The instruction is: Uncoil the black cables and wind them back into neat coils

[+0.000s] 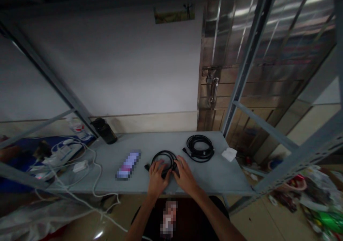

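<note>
In the head view, the near black cable coil [164,152] lay on the grey desktop [150,141], beneath the left hand [157,178] and right hand [184,175]. Their fingers were bent over opposite sides; whether they gripped was unclear. It seemed light, smooth and springy, best pinched across its bundled strands.

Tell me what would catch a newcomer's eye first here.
Probably the left hand and right hand, both at a loop of black cable on the grey tabletop. Next come a second black coil, lying to its right, and the shiny metal door in the background on the right.
</note>
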The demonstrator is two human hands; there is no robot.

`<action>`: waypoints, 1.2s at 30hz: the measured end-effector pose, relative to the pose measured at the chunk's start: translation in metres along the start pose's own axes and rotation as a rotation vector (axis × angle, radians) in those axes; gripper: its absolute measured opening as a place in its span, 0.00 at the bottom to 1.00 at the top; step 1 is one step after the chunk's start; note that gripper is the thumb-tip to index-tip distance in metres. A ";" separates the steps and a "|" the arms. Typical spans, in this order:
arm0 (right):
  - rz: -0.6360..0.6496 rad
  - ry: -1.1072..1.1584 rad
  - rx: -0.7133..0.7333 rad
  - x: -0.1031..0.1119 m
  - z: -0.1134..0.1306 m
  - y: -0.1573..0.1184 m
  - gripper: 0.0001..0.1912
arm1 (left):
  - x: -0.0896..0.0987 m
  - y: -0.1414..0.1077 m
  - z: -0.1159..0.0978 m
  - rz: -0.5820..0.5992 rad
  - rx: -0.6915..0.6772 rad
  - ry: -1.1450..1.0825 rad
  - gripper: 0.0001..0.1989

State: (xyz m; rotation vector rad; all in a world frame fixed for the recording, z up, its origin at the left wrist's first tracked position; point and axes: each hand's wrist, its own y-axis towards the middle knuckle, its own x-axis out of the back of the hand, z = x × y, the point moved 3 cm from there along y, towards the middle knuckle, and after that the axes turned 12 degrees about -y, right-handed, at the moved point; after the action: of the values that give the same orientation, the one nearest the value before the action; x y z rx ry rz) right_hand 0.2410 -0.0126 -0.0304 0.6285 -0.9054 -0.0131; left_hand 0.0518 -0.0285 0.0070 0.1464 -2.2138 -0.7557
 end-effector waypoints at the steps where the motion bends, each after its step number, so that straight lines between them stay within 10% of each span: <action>1: -0.019 -0.034 -0.012 0.009 -0.010 0.002 0.30 | 0.000 0.000 0.001 0.019 0.006 -0.014 0.13; 10: -0.100 -0.575 -0.090 0.072 -0.089 -0.002 0.28 | -0.006 -0.005 0.010 0.115 0.004 -0.062 0.15; 28: -0.104 -0.482 -0.141 0.086 -0.079 -0.001 0.20 | 0.002 -0.006 0.000 -0.115 0.067 0.011 0.13; 36: -0.287 -0.243 -0.313 0.165 -0.061 0.038 0.22 | 0.004 -0.004 -0.003 -0.035 0.059 -0.108 0.14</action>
State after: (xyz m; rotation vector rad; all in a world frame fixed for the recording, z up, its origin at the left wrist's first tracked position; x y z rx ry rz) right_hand 0.3803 0.0047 0.0819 0.4648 -1.0146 -0.4894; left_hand 0.0502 -0.0347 0.0090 0.1774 -2.3431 -0.7329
